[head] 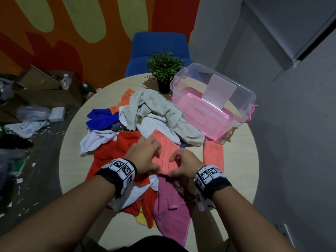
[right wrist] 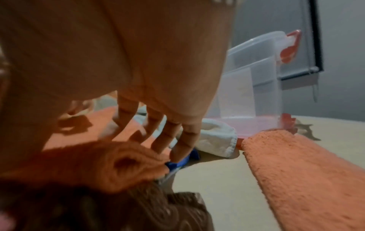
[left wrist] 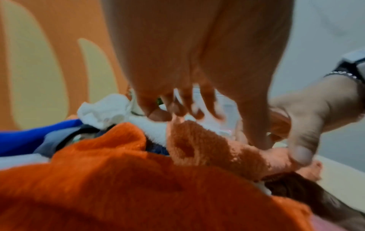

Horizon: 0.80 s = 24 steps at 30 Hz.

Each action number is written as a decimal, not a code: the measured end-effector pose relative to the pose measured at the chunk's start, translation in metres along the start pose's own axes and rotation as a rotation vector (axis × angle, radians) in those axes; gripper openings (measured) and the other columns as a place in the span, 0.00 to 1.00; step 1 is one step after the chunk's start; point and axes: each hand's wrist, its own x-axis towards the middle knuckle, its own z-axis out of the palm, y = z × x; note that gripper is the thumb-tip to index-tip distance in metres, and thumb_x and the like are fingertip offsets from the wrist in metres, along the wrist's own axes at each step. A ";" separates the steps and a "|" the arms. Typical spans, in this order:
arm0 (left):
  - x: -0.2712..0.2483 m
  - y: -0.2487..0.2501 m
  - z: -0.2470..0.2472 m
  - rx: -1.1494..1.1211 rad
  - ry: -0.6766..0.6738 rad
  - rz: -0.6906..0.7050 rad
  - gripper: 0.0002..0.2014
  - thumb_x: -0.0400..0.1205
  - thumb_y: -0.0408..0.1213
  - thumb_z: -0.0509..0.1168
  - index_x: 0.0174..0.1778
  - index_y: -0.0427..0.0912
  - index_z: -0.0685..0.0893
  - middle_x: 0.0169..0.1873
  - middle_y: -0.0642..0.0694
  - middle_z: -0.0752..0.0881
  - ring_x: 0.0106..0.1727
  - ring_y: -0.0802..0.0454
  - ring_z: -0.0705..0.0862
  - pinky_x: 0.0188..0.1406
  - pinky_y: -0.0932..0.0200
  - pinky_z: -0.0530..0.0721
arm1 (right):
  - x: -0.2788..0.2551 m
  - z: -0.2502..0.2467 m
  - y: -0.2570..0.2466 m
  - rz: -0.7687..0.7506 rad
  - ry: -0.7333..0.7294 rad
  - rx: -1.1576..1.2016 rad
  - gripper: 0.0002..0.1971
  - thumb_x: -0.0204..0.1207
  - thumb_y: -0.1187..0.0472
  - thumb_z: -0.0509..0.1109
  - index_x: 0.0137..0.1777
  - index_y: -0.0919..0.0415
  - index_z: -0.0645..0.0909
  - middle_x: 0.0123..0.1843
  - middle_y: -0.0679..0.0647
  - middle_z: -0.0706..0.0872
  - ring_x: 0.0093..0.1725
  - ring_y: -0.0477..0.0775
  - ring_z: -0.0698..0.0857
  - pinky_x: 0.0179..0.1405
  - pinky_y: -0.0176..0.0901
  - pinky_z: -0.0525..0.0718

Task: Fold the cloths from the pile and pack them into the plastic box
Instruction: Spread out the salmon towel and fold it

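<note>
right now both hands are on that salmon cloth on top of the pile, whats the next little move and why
Probably carry the near edge over to finish the fold. The right hand pinches the salmon cloth at its near edge, already doubled over in the wrist views, while the left hand rests spread on it. The cloth lies on the pile, and the plastic box holds no cloth yet.

A round, pale wood-look counter point(head: 234, 160) is seen. A heap of cloths point(head: 145, 124) is spread across its middle and near edge. A clear plastic box point(head: 214, 113) with a pink base is set at the far right, a potted plant point(head: 164, 73) just beside it at the far edge. A folded coral towel point(head: 213, 155) is laid flat in front of the box.
</note>
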 end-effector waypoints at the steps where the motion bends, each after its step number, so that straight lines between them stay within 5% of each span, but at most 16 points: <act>1: -0.002 0.004 0.002 0.156 -0.096 0.056 0.25 0.66 0.57 0.78 0.56 0.60 0.77 0.57 0.57 0.72 0.61 0.50 0.70 0.56 0.47 0.75 | -0.002 0.006 0.004 -0.007 -0.049 -0.110 0.31 0.54 0.49 0.88 0.57 0.47 0.80 0.59 0.45 0.76 0.57 0.50 0.74 0.55 0.44 0.77; 3: -0.005 0.007 0.009 0.346 -0.158 0.082 0.25 0.72 0.55 0.74 0.65 0.60 0.79 0.63 0.54 0.73 0.66 0.46 0.69 0.58 0.44 0.71 | -0.002 0.019 0.012 -0.013 -0.074 -0.215 0.32 0.59 0.52 0.84 0.63 0.46 0.77 0.64 0.47 0.73 0.62 0.54 0.70 0.63 0.49 0.74; 5: -0.006 0.004 0.010 0.339 -0.099 0.039 0.18 0.80 0.53 0.67 0.66 0.59 0.82 0.63 0.55 0.77 0.67 0.45 0.70 0.58 0.44 0.71 | -0.002 0.022 0.015 -0.043 0.020 -0.179 0.22 0.65 0.59 0.77 0.60 0.49 0.80 0.63 0.50 0.77 0.62 0.56 0.74 0.63 0.49 0.75; 9: -0.004 -0.004 -0.006 0.136 -0.030 0.002 0.11 0.86 0.52 0.62 0.59 0.56 0.85 0.57 0.55 0.84 0.63 0.48 0.74 0.58 0.44 0.74 | -0.009 0.000 0.010 -0.108 0.175 -0.029 0.08 0.73 0.64 0.73 0.51 0.55 0.86 0.50 0.49 0.85 0.49 0.49 0.82 0.48 0.37 0.75; 13: -0.003 0.001 -0.036 -0.276 0.211 0.038 0.07 0.87 0.46 0.61 0.54 0.48 0.80 0.47 0.46 0.86 0.51 0.45 0.83 0.52 0.47 0.79 | -0.020 -0.036 -0.014 -0.143 0.410 0.231 0.05 0.79 0.62 0.71 0.50 0.51 0.82 0.44 0.45 0.87 0.44 0.44 0.84 0.44 0.37 0.81; 18: -0.002 0.008 -0.067 -0.680 0.459 -0.035 0.06 0.86 0.44 0.66 0.58 0.50 0.81 0.49 0.60 0.84 0.49 0.69 0.80 0.47 0.71 0.75 | -0.030 -0.066 -0.039 -0.168 0.477 0.657 0.04 0.82 0.62 0.70 0.52 0.52 0.83 0.49 0.53 0.90 0.50 0.54 0.90 0.48 0.48 0.88; 20: -0.001 0.003 -0.061 -0.709 0.430 -0.085 0.06 0.86 0.42 0.68 0.56 0.49 0.84 0.49 0.61 0.85 0.50 0.69 0.81 0.46 0.74 0.74 | -0.028 -0.061 -0.035 -0.129 0.501 0.687 0.05 0.81 0.60 0.71 0.54 0.51 0.83 0.52 0.54 0.90 0.53 0.56 0.90 0.55 0.53 0.88; 24: 0.003 -0.017 -0.016 -0.586 0.200 -0.231 0.12 0.82 0.41 0.72 0.60 0.43 0.85 0.47 0.48 0.87 0.52 0.48 0.86 0.46 0.60 0.76 | -0.015 -0.021 -0.008 0.161 0.309 0.525 0.17 0.75 0.61 0.77 0.62 0.52 0.79 0.52 0.54 0.89 0.49 0.57 0.90 0.52 0.59 0.90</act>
